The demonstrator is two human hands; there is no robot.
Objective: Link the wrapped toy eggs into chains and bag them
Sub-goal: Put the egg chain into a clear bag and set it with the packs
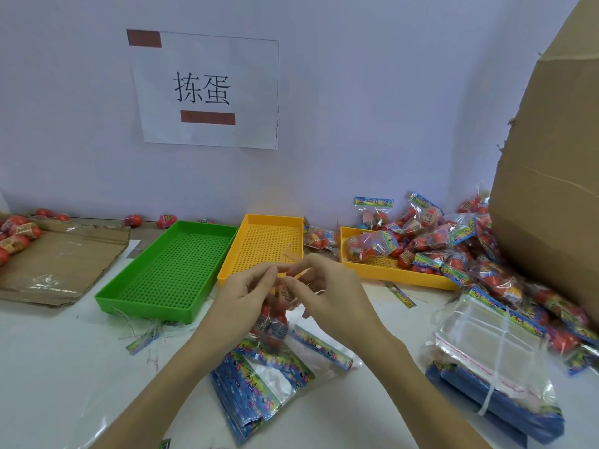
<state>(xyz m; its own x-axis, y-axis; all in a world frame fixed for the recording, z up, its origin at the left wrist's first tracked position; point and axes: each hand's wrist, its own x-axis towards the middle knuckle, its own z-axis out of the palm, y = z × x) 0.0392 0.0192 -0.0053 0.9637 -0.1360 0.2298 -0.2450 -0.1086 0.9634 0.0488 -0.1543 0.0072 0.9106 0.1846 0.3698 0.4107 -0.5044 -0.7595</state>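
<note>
A chain of red wrapped toy eggs [271,319] hangs between my two hands above the table's middle. My left hand [243,294] pinches the clear wrapper at the chain's top. My right hand [324,286] pinches the same top end from the other side, where thin yellowish strips stick up. Under the eggs lies a stack of empty header bags [259,384] with colourful tops. Bagged eggs [431,241] are piled at the right, over a yellow tray [372,267].
An empty green tray [168,270] and an empty yellow tray [269,241] stand behind my hands. A tied bundle of clear bags [486,358] lies at the right. A big cardboard box [551,189] stands far right. Loose eggs [16,234] rest on flattened cardboard at the left.
</note>
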